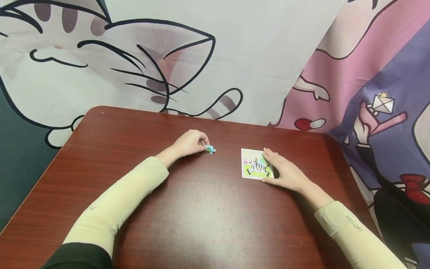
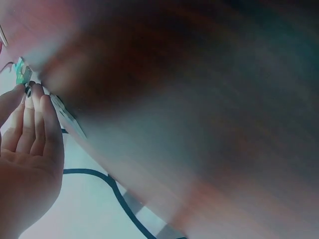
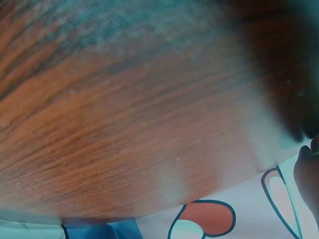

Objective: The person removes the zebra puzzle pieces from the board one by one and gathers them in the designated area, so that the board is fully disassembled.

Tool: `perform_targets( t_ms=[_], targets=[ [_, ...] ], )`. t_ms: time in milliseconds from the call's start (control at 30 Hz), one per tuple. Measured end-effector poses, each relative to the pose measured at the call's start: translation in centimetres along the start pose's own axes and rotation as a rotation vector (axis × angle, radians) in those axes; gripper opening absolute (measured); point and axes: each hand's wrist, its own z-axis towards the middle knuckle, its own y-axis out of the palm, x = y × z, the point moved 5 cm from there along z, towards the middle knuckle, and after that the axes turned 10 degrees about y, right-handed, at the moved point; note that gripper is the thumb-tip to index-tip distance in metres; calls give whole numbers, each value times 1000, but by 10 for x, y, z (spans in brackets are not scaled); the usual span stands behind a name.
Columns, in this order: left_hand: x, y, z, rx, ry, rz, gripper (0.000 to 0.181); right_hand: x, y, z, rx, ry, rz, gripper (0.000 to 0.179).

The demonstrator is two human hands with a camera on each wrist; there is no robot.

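My left hand (image 1: 190, 143) pinches a small blue and green jigsaw piece (image 1: 209, 149) between thumb and fingers, just over the table or on it. The left wrist view shows that jigsaw piece (image 2: 23, 72) at the fingertips. To the right lies a square jigsaw puzzle (image 1: 258, 164) with a zebra picture and a white border. My right hand (image 1: 289, 172) rests at its right side, fingers straight at the upper right corner and thumb by the lower edge. Only a dark bit of the right hand (image 3: 308, 169) shows in the right wrist view.
Both hands are over a reddish-brown wooden table (image 1: 201, 216). Behind its far edge hangs a white cloth (image 1: 262, 56) with a cartoon cat. A thin flat thing (image 2: 69, 117) appears edge-on in the left wrist view; I cannot tell its kind.
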Motion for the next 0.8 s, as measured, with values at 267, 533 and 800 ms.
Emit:
perform_targets(
  t_ms=[267,533,800],
  targets=[
    [-5,-4,-2,5,-4,6,5,0,-1,0,-13,14,-4,103],
    [-6,-3,-2,-1,-6,6,5,1,0,1,-26,27,-3,103],
    [-7,-3,-1,0,-3,44,7,2,2,2,-29,27,-6,104]
  ],
)
